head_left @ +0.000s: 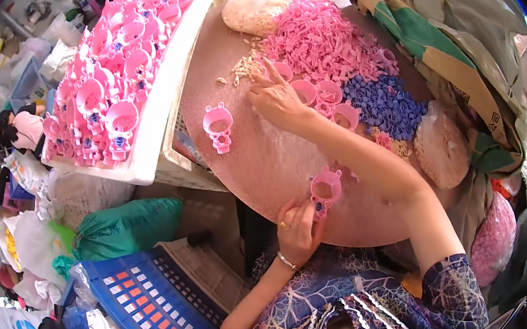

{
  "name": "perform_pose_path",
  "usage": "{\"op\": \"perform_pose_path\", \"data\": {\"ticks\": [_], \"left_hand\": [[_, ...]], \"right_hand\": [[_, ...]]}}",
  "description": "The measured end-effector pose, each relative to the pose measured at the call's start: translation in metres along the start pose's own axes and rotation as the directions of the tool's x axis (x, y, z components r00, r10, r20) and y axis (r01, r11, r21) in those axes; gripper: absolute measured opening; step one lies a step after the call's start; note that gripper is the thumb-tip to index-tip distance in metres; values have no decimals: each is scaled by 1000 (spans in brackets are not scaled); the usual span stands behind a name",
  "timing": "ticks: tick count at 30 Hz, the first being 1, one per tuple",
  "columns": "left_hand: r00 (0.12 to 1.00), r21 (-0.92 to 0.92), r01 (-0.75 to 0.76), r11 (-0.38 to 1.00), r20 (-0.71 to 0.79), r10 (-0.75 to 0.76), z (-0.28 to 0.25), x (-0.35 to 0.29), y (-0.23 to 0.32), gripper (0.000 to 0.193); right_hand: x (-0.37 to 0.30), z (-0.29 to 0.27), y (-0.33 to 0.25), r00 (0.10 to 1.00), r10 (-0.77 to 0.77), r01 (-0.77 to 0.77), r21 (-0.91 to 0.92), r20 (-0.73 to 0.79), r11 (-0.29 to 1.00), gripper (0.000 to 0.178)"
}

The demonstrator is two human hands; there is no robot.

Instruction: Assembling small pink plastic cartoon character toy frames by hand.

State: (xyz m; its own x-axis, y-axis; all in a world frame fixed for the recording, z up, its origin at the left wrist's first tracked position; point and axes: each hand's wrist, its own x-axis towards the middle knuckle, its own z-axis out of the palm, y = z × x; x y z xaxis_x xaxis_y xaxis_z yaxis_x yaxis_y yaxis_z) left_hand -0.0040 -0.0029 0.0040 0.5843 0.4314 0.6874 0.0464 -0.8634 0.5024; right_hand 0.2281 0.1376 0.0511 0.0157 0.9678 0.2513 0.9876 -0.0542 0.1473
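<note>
My left hand point(299, 231), near the table's front edge, is closed on a pink plastic bear-shaped frame point(327, 185) with a round ring and a small blue piece low on it. Farther up the table, my right hand point(279, 99) reaches out with its fingers apart, at the edge of a scatter of small cream-coloured pieces point(244, 69). Whether a fingertip touches one is too small to tell. A second pink bear-shaped frame point(219, 128) lies on its own to the left. Several pink round cups point(328, 93) sit just right of my right hand, partly behind my forearm.
On the round table point(257, 165) are a heap of small pink parts point(323, 35), a pile of blue parts point(383, 107) and bags of cream pieces point(442, 146). A white tray point(139, 170) full of pink frames stands left; a blue basket point(118, 294) is below. Sacks point(443, 70) crowd the right edge.
</note>
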Motion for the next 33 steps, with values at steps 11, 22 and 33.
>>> {"op": "perform_pose_path", "data": {"ticks": [11,22,33], "left_hand": [[999,12,30,999,-15,-30,2,6,-3,60],[1000,3,21,1000,-8,-21,2,6,-1,65],[1000,-3,5,1000,-22,-5,-1,6,1,62]], "right_hand": [[-127,-43,4,971,-126,159,155,-202,975,17],[-155,-40,25,977,187,-81,622,-106,779,37],[-155,-57,14,983,104,-39,376,-152,926,15]]}}
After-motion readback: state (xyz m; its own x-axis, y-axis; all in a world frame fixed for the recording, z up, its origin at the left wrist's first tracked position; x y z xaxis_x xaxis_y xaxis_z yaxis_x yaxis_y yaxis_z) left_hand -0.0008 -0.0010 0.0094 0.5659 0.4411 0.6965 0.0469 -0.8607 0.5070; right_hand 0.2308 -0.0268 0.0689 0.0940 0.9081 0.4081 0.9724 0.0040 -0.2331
